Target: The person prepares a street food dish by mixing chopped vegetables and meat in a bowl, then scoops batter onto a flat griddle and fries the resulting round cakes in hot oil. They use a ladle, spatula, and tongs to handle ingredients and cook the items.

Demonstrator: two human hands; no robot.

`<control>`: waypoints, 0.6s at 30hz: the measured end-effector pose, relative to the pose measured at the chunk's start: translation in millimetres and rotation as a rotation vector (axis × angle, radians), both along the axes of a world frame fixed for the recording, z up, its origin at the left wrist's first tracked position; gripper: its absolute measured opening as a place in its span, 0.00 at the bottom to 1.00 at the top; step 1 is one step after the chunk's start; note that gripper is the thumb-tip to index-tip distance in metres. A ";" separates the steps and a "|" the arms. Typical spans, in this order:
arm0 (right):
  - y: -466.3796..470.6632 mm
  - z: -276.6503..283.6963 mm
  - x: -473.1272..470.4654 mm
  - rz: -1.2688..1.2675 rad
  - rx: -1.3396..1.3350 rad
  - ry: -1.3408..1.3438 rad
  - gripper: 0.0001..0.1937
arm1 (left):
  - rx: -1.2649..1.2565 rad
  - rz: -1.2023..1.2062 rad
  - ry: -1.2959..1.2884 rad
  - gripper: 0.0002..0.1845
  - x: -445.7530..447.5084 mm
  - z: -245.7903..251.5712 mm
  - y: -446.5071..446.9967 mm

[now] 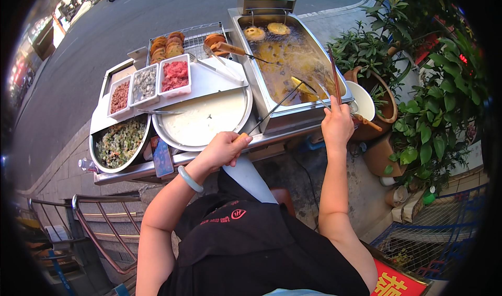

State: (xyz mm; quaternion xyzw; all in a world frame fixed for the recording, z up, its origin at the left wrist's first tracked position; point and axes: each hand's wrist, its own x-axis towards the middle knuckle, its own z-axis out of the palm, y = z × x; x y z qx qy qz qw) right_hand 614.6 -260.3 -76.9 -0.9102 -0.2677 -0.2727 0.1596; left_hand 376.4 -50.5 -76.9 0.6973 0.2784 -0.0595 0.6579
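My left hand [227, 148] grips the wooden handle of a long black metal ladle [279, 103]. The ladle's rod crosses the near rim of a steel deep fryer [280, 113], and its far end is above or in the oil. Beside that end is a yellow fritter [299, 84], partly hidden by the metal. Brown chopsticks [334, 74] stick up from my right hand [338, 125], which is closed around them at the fryer's near right corner. Two golden round fritters, a left one [254, 33] and a right one [279, 28], float at the far end of the bubbling oil.
A second wooden-handled ladle [231, 48] rests over the fryer's left rim. Left of it are a batter basin [204, 119], tongs [219, 69], red meat [175, 75], oysters or similar shellfish [145, 84], peanuts [119, 96], chopped vegetables [120, 143] and racked fritters [168, 46]. Potted plants [427, 119] crowd the right.
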 end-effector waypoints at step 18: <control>18.6 -0.7 3.7 -0.041 -0.064 0.006 0.19 | -0.042 -0.005 0.005 0.22 -6.7 3.5 -4.9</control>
